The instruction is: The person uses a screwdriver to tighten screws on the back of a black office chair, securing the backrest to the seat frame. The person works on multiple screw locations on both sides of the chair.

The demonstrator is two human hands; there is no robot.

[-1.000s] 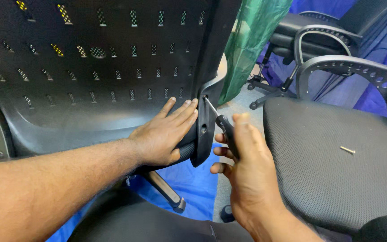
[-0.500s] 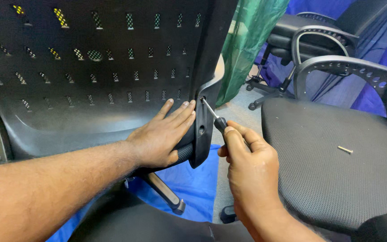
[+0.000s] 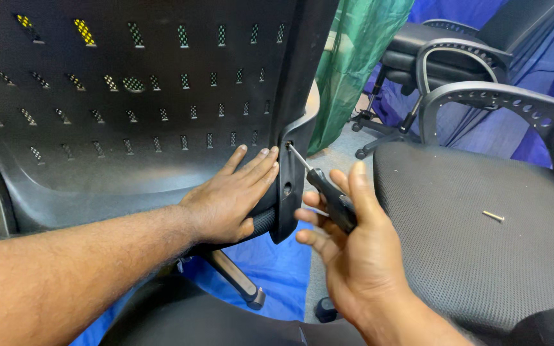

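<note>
Screwdriver point(image 3: 328, 192) sits in my right hand point(image 3: 354, 256), fingers wrapped round its handle, tip in a hole on the black chair back's point(image 3: 161, 115) edge. My left hand point(image 3: 232, 198) lies flat and open against the shell to steady it. A loose screw point(image 3: 493, 216) rests on the mesh seat point(image 3: 482, 256); blue sheeting point(image 3: 277, 269) covers the floor.

chair back point(image 3: 129, 96): cut off top, left | screwdriver point(image 3: 328, 192): handle mostly hidden in right hand point(image 3: 360, 256)
</note>
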